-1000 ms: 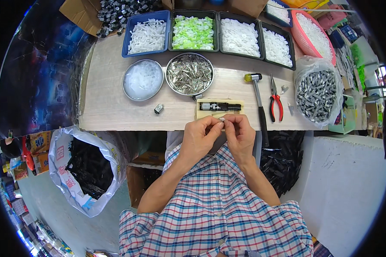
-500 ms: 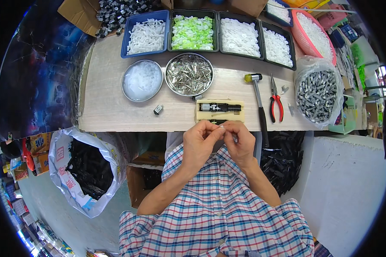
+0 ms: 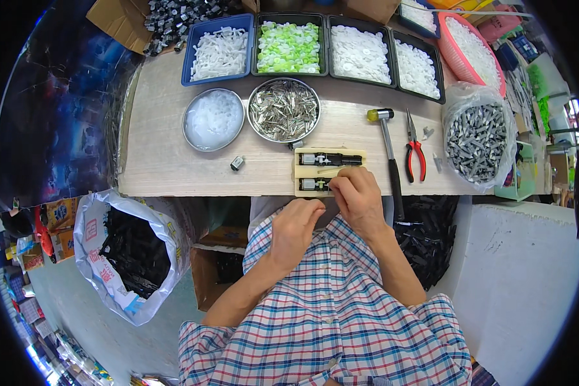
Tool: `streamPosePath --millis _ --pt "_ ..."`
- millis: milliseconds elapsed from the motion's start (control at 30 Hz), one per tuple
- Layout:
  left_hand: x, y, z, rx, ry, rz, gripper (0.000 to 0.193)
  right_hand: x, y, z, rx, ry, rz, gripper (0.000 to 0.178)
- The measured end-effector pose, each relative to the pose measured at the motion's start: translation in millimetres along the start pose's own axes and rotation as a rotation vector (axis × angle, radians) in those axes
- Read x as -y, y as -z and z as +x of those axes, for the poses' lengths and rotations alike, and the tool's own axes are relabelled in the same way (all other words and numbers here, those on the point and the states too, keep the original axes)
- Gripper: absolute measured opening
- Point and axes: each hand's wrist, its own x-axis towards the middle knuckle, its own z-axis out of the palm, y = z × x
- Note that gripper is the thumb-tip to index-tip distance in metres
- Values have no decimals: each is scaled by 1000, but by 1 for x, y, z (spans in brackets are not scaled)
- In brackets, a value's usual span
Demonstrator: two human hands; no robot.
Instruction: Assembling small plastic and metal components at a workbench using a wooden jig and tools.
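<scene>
A pale wooden block point(image 3: 360, 154) lies at the table's front edge with two slots. A black-and-metal part point(image 3: 331, 159) lies in the upper slot, and another part point(image 3: 310, 184) in the lower slot. My right hand point(image 3: 359, 198) rests over the block's lower right corner, its fingertips pinched on the lower part's right end. My left hand point(image 3: 294, 226) hangs just below the table edge, close to my checked shirt. Its fingers are curled and the back faces up, so what it holds is hidden.
Behind the block stand a bowl of metal pins point(image 3: 284, 110) and a bowl of clear pieces point(image 3: 213, 119). Further back are trays of white and green parts point(image 3: 288, 46). A hammer point(image 3: 388, 148), red pliers point(image 3: 415, 154) and a bag of grey parts point(image 3: 477, 138) lie right. A bag of black parts point(image 3: 132, 248) stands lower left.
My hands were together in front of my chest, working a small piece. My right hand has since reached forward onto the block's lower slot, and my left hand has dropped back toward my body.
</scene>
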Motion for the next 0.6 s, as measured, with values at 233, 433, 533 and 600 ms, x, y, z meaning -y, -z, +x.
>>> streamPosePath --millis 233,433,533,600 --pt "12 -9 3 -38 -473 378 18 -4 -6 -2 47 43 -41 20" --pt "15 -8 -6 49 -540 505 14 -5 -8 -5 28 47 -35 22" --pt "12 -11 -8 63 -496 557 12 -5 -5 -6 44 44 -28 23" --pt "11 -15 -9 73 -490 580 12 -4 -3 -6 50 43 -30 24"
